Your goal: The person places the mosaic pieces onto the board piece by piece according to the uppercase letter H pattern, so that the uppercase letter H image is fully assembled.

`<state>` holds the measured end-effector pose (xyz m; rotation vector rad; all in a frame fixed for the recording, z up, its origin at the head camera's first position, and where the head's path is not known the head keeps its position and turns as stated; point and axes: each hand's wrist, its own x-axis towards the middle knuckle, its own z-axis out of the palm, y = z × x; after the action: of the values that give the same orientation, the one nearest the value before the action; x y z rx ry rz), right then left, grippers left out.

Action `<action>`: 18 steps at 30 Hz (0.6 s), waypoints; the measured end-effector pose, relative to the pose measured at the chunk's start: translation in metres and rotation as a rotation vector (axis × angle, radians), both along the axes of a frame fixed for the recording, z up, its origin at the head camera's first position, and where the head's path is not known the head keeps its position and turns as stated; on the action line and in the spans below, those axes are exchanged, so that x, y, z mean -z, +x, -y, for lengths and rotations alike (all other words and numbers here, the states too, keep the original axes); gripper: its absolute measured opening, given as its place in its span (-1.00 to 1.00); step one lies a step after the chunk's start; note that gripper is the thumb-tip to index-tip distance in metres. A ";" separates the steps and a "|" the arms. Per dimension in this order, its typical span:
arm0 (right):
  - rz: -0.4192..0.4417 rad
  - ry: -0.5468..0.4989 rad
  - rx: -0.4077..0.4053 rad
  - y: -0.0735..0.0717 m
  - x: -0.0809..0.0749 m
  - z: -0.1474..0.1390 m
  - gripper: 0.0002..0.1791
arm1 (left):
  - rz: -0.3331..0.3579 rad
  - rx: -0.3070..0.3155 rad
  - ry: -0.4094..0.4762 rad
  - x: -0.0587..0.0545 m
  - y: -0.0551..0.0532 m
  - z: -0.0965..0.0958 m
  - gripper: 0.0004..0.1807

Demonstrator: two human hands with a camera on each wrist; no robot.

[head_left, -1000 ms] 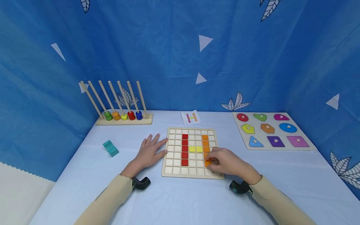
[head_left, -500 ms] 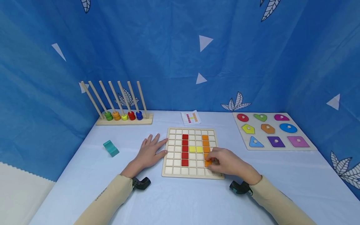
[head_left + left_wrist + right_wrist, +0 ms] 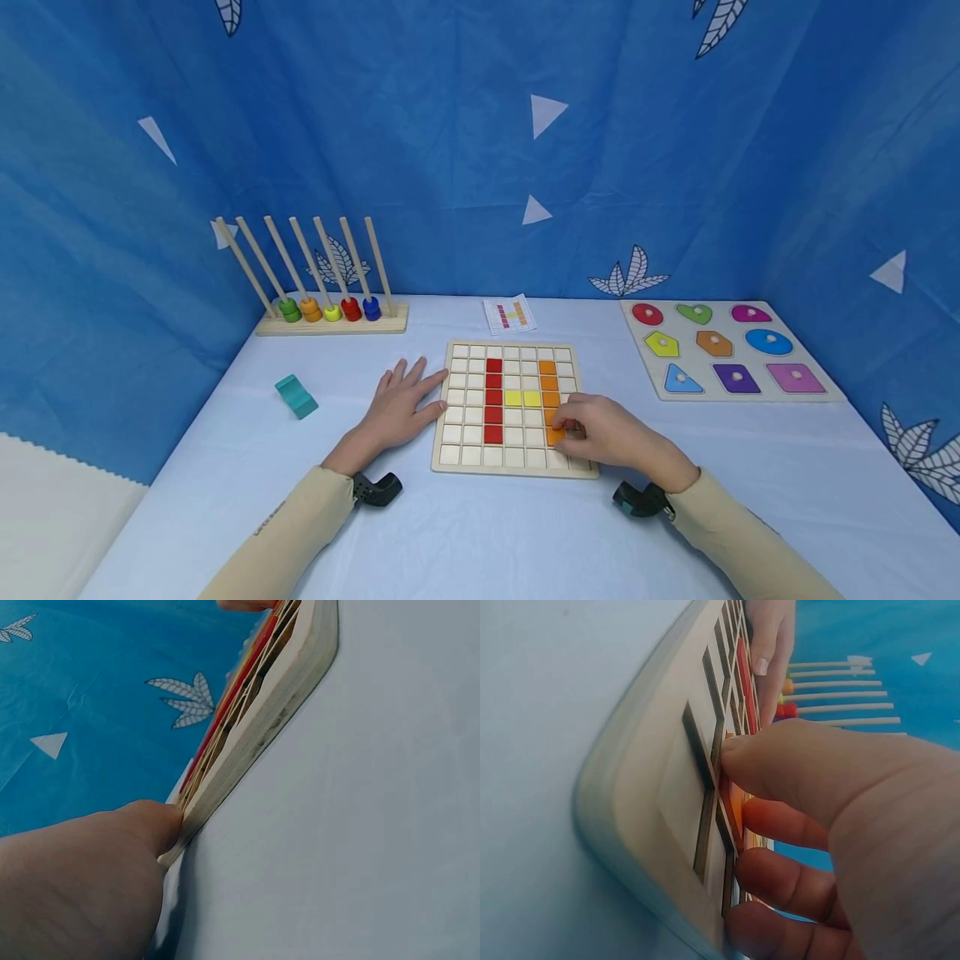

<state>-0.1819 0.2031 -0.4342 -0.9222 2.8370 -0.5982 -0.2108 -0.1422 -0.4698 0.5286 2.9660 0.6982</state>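
A square wooden grid board (image 3: 510, 472) lies in the middle of the table, most of its cells white. It carries a column of red tiles (image 3: 492, 396), two yellow tiles (image 3: 522, 398) and a column of orange tiles (image 3: 548, 381). My right hand (image 3: 611, 429) pinches the lowest orange tile (image 3: 733, 806) between thumb and fingers, down at its cell; the fingers partly hide it. My left hand (image 3: 401, 404) lies flat with fingers spread, its thumb (image 3: 154, 821) and forefinger touching the board's left edge.
A small pattern card (image 3: 510, 315) lies behind the board. At the back left stands a wooden peg rack (image 3: 330, 327) with coloured beads. A shape puzzle board (image 3: 731, 392) lies at the right, and a teal block (image 3: 296, 396) at the left. A blue curtain (image 3: 450, 150) hangs behind.
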 end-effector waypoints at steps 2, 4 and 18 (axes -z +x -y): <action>0.000 -0.001 0.000 0.000 0.000 0.000 -0.84 | 0.001 0.001 0.000 0.000 0.000 0.000 -0.34; -0.002 -0.001 -0.001 0.000 0.000 0.000 -0.84 | 0.005 -0.001 0.001 -0.001 0.000 0.000 -0.34; -0.026 -0.003 0.039 -0.001 -0.004 -0.011 -0.86 | 0.023 -0.002 -0.006 0.000 0.000 -0.001 -0.34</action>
<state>-0.1828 0.2140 -0.4305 -0.8829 2.8843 -0.5990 -0.2107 -0.1409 -0.4696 0.5146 2.9470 0.6910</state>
